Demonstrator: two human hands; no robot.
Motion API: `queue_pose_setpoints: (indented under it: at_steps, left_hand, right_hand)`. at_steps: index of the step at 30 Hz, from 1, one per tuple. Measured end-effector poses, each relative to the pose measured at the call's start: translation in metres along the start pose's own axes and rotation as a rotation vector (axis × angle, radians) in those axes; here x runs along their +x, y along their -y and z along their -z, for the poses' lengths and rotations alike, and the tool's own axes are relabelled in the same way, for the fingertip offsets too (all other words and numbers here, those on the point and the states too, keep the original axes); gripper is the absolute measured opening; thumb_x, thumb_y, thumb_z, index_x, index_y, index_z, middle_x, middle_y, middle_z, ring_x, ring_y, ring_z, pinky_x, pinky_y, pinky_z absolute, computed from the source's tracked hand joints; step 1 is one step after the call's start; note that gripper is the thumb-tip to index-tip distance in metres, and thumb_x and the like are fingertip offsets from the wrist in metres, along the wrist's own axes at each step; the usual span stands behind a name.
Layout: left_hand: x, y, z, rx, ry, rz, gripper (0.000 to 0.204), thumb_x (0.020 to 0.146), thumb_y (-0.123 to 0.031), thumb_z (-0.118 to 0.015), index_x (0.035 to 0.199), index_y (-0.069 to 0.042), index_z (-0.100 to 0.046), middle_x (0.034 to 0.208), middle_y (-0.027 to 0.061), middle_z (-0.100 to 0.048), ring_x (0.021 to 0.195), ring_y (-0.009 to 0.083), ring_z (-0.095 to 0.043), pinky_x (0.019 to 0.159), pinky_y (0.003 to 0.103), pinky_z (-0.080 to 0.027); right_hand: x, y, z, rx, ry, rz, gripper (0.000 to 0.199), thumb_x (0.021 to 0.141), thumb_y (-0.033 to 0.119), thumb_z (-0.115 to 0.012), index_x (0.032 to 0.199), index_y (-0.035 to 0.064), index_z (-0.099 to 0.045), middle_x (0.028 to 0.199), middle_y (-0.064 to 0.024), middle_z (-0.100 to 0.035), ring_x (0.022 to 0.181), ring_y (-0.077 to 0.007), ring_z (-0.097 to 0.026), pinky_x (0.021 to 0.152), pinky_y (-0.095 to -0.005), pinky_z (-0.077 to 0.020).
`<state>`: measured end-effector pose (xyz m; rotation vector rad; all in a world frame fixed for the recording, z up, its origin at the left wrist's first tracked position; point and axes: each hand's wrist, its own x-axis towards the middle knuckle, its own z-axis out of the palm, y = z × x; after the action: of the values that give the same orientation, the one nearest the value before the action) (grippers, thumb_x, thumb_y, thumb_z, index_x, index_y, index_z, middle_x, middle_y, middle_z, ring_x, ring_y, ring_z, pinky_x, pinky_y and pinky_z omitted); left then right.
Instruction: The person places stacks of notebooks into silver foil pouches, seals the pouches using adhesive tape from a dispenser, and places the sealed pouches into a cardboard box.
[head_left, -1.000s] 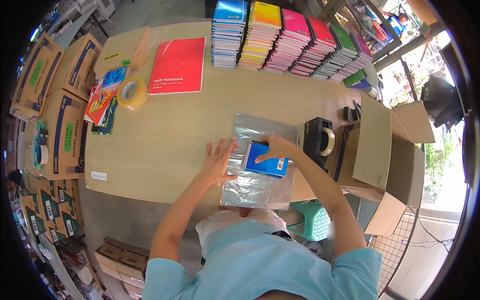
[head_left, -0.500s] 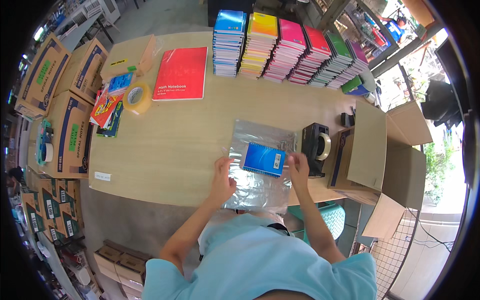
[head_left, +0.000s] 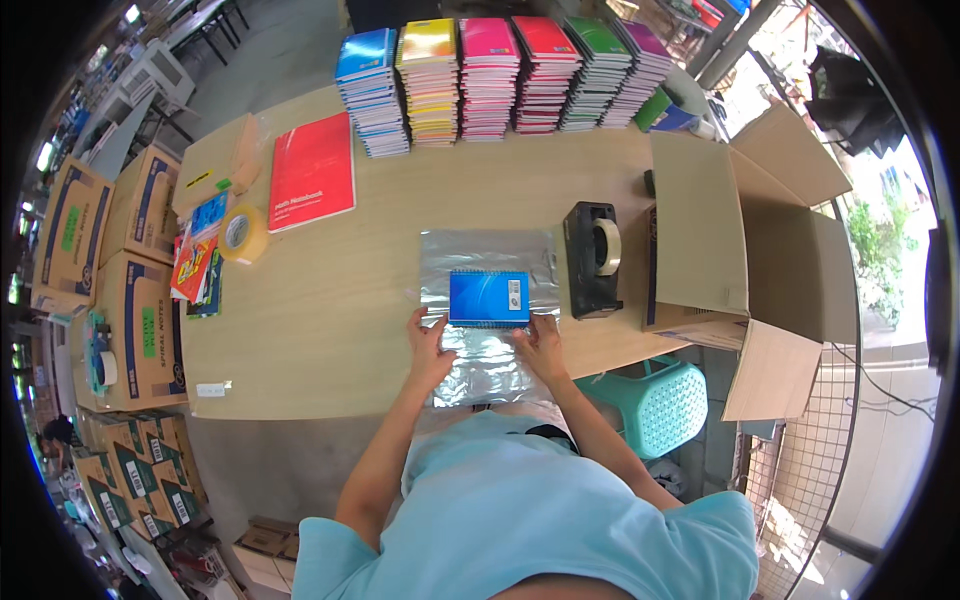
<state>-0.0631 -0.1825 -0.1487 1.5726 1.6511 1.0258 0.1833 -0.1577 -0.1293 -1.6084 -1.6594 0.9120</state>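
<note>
A small blue spiral notebook with a white label lies flat on a sheet of clear, shiny plastic on the table. Wire binding shows along both its far and near edges, perhaps from more than one notebook stacked. My left hand is at the near left corner, thumb and fingertips against it. At the near right corner, the fingers of my right hand press on the notebook's side. Just right of the plastic stands a black tape dispenser with a roll of tape.
Spiral notebooks in several colours stand stacked along the far edge. A red notebook, a tape roll and small booklets lie at left. An open cardboard box stands right, above a green stool. Closed cartons line the left.
The view has shifted. The blue notebook now lies straight instead of tilted, and my hands have come in to its near corners; my left hand was apart from it before.
</note>
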Motion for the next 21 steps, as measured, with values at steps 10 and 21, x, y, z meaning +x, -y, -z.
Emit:
queue_pose_setpoints:
  at_steps: [10, 21]
  left_hand:
    - [-0.006, -0.015, 0.002, -0.026, 0.032, 0.027, 0.066, 0.061, 0.003, -0.069, 0.126, -0.004, -0.061, 0.145, 0.0236, -0.026, 0.109, 0.0315, -0.042, 0.082, 0.034, -0.047]
    - [-0.027, -0.034, 0.029, 0.23, 0.519, -0.225, 0.005, 0.086, -0.014, -0.061, 0.087, -0.01, -0.065, 0.091, 0.0074, -0.062, 0.081, 0.0304, -0.064, 0.067, 0.044, -0.051]
  right_hand:
    - [-0.002, -0.006, 0.006, -0.025, -0.02, 0.076, 0.053, 0.083, 0.038, -0.075, 0.117, -0.0009, -0.062, 0.096, -0.0149, -0.057, 0.085, -0.0266, -0.056, 0.074, -0.0378, -0.0477]
    - [-0.056, 0.043, 0.037, -0.083, 0.246, 0.39, 0.039, 0.075, 0.017, -0.08, 0.11, 0.0077, -0.066, 0.095, -0.009, -0.065, 0.088, -0.026, -0.065, 0.076, -0.0362, -0.0535]
